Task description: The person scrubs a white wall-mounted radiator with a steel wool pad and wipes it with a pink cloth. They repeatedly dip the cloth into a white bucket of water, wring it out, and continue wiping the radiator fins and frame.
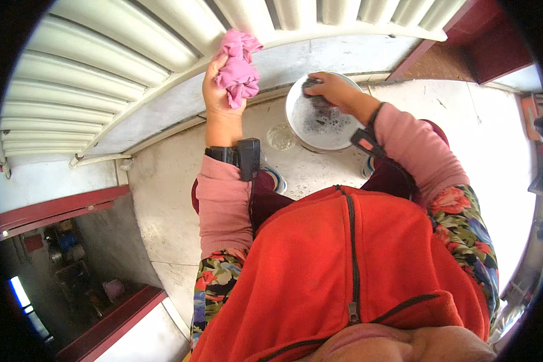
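Note:
My left hand (218, 96) is raised beside the radiator, its fingers around a crumpled pink cloth (239, 72). Lower down and to the right, my right hand (339, 92) reaches over the rim into a round white basin (293, 115) on the floor. It grips a dark, wet-looking wad (311, 86), perhaps a cloth or scouring pad; most of it is hidden by the fingers. Greyish water with foam and dark specks (323, 124) covers the basin's bottom.
A cream ribbed radiator (158, 50) runs along the wall at the top. Pale floor tiles (163, 217) carry a wet patch (281, 136) left of the basin. A dark red frame (63, 206) borders an opening at lower left. Dark red furniture (493, 50) stands at upper right.

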`<state>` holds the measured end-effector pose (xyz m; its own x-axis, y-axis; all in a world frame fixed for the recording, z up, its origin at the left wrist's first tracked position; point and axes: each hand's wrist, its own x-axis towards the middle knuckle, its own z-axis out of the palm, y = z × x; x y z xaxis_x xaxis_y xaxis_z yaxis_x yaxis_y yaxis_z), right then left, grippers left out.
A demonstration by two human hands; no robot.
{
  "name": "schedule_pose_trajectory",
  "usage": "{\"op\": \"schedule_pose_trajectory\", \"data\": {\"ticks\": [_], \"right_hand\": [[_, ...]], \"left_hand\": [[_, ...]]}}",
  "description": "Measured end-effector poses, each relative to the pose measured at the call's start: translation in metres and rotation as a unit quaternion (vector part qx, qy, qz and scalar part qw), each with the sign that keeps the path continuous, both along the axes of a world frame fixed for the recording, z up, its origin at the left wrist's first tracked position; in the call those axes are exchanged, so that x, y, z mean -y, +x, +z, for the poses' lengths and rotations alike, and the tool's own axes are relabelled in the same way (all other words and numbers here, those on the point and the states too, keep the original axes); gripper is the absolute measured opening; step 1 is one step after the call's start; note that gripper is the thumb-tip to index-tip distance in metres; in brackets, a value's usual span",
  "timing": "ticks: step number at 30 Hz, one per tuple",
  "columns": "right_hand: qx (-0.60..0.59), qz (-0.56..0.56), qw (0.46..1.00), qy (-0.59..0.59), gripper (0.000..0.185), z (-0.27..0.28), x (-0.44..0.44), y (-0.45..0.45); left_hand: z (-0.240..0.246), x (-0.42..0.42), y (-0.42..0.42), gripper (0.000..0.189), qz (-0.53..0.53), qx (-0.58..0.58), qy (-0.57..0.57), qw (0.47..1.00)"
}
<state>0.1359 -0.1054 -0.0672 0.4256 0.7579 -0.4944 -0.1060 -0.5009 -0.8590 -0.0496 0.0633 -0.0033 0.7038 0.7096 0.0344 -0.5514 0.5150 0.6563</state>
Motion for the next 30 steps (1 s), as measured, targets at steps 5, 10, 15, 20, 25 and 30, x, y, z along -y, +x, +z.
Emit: {"op": "schedule_pose_trajectory", "data": {"ticks": [5,10,15,20,25,30], "right_hand": [[-0.062,0.106,0.981,0.151,0.082,0.016,-0.055,-0.023],[-0.345,0.102,0.882,0.304,0.051,0.038,-0.019,-0.010],[-0.100,-0.070,0.975,0.185,0.023,0.014,0.013,0.007],[0.132,-0.110,0.984,0.055,0.025,-0.049,0.022,0.043],[0.409,0.018,0.911,-0.047,0.024,-0.128,0.008,0.049],[0.527,0.319,0.785,-0.061,0.025,-0.186,-0.004,0.009]], "left_hand": [[0.003,0.010,-0.001,0.043,0.013,-0.105,0.075,0.992],[-0.009,0.042,0.020,0.047,0.022,-0.248,0.374,0.893],[-0.036,0.056,0.043,0.051,-0.096,-0.313,0.158,0.932],[-0.070,0.050,0.050,0.054,-0.079,-0.405,0.217,0.885],[-0.087,0.050,0.048,0.051,-0.060,-0.490,0.345,0.798],[-0.084,0.052,0.043,0.052,-0.091,-0.447,0.303,0.836]]}}
